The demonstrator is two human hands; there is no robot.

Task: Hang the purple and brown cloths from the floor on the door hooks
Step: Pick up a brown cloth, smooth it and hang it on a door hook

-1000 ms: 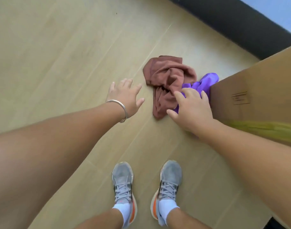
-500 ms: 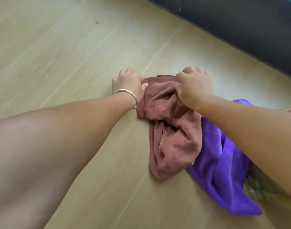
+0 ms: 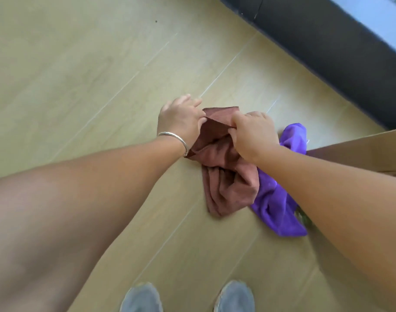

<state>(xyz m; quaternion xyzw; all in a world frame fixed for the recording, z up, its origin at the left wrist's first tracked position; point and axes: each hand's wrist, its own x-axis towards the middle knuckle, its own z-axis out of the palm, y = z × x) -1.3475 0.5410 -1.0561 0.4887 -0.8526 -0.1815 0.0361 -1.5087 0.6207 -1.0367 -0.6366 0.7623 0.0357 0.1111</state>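
Note:
A crumpled brown cloth lies on the pale wooden floor in the middle of the view. My left hand, with a silver bangle at the wrist, pinches the cloth's top edge at its left side. My right hand grips the same top edge further right, and the edge is stretched between both hands. A purple cloth lies bunched under and to the right of the brown one, partly hidden by my right forearm. No door hooks are in view.
A cardboard box stands close on the right, touching the purple cloth. A dark skirting strip runs diagonally along the far right. My grey shoes show at the bottom edge. Open wooden floor spreads to the left.
Both hands went from hovering over the cloths to gripping the brown cloth's top edge. Since half a second ago the view has pulled back, with my shoes in sight again.

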